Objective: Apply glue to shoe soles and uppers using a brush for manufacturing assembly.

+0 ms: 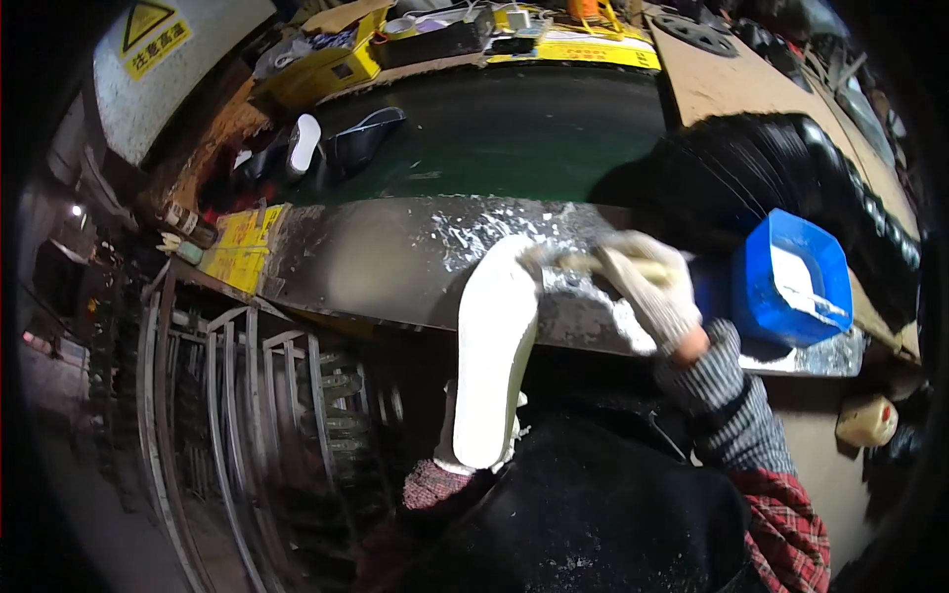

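A long white shoe sole (492,361) is held lengthwise in front of me, its broad face up and its toe end pointing away. My left hand (447,456), in a pale glove, grips it from beneath near the heel; most of the fingers are hidden under it. My right hand (649,287), also gloved and slightly blurred, is closed round the handle of a brush (578,262). The brush's tip touches the sole's right edge near the toe. To the right of that hand, a blue tub (759,282) contains white paste, with a whitened stick-like piece inside.
White smears mark the metal ledge (386,252) before me. Behind it runs a dark green belt (474,138) carrying dark shoes (361,138), one showing a white sole. A glossy black bundle (791,188) lies right. Metal racks (232,395) stand lower left; a yellow box (326,74) sits behind.
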Demonstrator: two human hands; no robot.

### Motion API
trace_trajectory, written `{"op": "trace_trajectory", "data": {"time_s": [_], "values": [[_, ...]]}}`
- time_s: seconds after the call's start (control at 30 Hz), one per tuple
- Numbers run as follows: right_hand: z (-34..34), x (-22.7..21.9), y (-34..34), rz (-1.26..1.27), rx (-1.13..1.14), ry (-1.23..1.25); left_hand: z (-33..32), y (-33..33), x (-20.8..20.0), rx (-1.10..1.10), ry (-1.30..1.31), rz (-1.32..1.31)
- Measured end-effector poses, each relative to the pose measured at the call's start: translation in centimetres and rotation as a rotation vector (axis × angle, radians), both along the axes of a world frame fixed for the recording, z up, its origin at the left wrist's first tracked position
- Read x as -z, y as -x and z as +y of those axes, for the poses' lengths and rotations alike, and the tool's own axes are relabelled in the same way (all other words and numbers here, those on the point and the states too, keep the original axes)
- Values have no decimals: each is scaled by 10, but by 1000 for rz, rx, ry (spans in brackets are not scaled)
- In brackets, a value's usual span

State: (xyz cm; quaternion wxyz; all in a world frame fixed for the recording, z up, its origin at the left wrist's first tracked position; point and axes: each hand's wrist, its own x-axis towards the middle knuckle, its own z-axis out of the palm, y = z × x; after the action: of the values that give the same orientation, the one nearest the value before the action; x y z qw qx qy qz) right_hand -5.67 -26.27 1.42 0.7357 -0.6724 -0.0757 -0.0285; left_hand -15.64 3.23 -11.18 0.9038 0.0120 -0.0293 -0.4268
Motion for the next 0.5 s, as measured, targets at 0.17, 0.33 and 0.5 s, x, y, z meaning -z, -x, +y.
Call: {"op": "trace_trajectory", "data": {"time_s": [0.17, 0.33, 0.5], "values": [[5, -36, 39, -289, -257, 408, 0, 2, 10, -56, -123, 85], [24, -50, -33, -94, 6, 279, -5, 0, -7, -51, -47, 56], [47, -80, 22, -651, -647, 557, -17, -3, -51, -102, -62, 534]]}}
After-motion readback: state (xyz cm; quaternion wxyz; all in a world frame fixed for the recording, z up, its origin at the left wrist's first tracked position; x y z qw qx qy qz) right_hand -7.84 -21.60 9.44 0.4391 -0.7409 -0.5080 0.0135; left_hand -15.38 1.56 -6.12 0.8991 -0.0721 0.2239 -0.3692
